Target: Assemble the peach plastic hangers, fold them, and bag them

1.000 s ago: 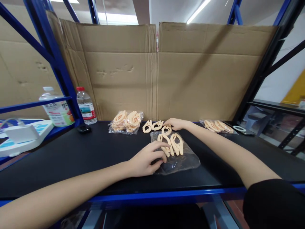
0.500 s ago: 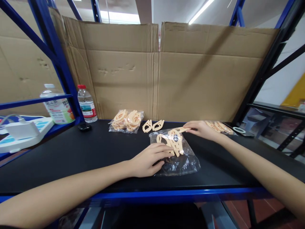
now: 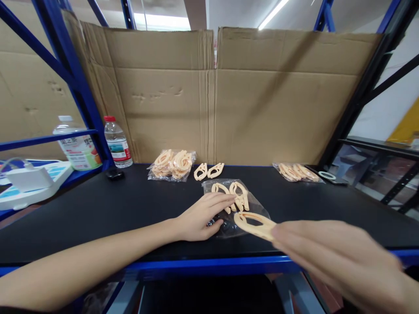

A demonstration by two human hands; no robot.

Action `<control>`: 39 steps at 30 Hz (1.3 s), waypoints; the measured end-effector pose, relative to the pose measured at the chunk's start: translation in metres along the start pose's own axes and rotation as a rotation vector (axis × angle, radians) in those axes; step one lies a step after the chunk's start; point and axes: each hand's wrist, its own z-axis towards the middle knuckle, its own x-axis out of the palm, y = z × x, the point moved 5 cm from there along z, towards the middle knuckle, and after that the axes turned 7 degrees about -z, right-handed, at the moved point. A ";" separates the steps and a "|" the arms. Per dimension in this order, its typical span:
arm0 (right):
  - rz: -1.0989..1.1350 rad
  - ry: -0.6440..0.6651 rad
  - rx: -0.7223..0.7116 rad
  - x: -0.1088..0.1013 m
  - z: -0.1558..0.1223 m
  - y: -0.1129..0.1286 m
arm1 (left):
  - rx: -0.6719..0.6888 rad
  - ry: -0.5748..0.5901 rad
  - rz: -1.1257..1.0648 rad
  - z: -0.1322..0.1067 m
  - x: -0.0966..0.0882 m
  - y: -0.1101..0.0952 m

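Observation:
A beige plastic folding hanger [image 3: 257, 224], folded into a loop, is pinched by the fingertips of my right hand [image 3: 337, 257], raised near the table's front edge. That hand is blurred by motion. My left hand [image 3: 204, 216] lies with fingers stretched and thumb apart on a clear plastic bag [image 3: 258, 204], touching the beige hangers [image 3: 240, 196] there. Its fingertips cover part of them. Behind the bag, two loose folded hangers [image 3: 208, 171] lie side by side.
A filled bag of hangers [image 3: 172, 165] sits at the back left, another bag [image 3: 296, 172] at the back right beside a phone [image 3: 337, 180] and white ring. A water bottle [image 3: 118, 144], black object [image 3: 115, 173] and power strip [image 3: 36, 181] stand left. Cardboard [image 3: 262, 100] walls the back.
My right hand has drawn a folding hanger from the back of the bag toward me and up, clear of the table. The left hand has stayed nearly in place on the bag.

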 end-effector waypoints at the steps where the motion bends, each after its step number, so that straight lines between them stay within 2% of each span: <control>1: -0.019 0.026 -0.102 0.012 0.001 0.011 | -0.001 -0.005 0.002 0.000 0.000 0.000; 4: -0.148 0.035 -0.226 0.051 0.009 0.019 | 0.011 -0.014 0.009 -0.001 -0.001 -0.001; 7: -0.332 0.029 -0.268 0.083 0.019 0.012 | 0.019 -0.017 0.012 -0.001 -0.002 -0.002; 11: -0.486 0.087 -0.197 0.108 0.026 -0.001 | 0.016 -0.029 0.022 -0.002 -0.001 -0.001; 15: -0.516 0.158 -0.129 0.125 0.027 -0.004 | 0.034 -0.035 0.036 -0.002 0.001 0.000; 18: -0.433 0.210 -0.076 0.124 0.030 -0.007 | 0.032 -0.019 0.037 -0.002 0.002 0.000; 21: -0.112 0.140 -0.014 0.101 0.039 -0.019 | 0.020 0.004 0.029 -0.002 0.002 0.000; 24: 0.173 -0.074 0.136 0.077 0.053 -0.057 | 0.021 0.014 0.022 -0.001 0.001 -0.002; 26: 0.198 -0.100 0.217 0.085 0.064 -0.090 | 0.031 0.015 0.016 -0.001 0.001 -0.003; 27: 0.181 -0.054 0.222 0.098 0.070 -0.106 | 0.037 0.015 0.013 -0.001 0.001 -0.003; 29: 0.133 0.142 0.143 0.139 0.080 -0.130 | 0.051 0.013 0.006 -0.001 0.001 -0.003; 31: 0.088 0.353 0.003 0.185 0.088 -0.142 | 0.061 0.015 0.000 -0.001 0.001 -0.003; 34: 0.044 0.554 -0.033 0.243 0.097 -0.150 | 0.064 0.016 -0.008 -0.001 0.001 -0.003; 36: 0.072 0.636 -0.021 0.268 0.103 -0.147 | 0.065 0.013 -0.007 -0.001 0.001 -0.003; 39: 0.119 0.694 -0.007 0.287 0.111 -0.141 | 0.072 0.010 -0.001 -0.001 0.000 -0.004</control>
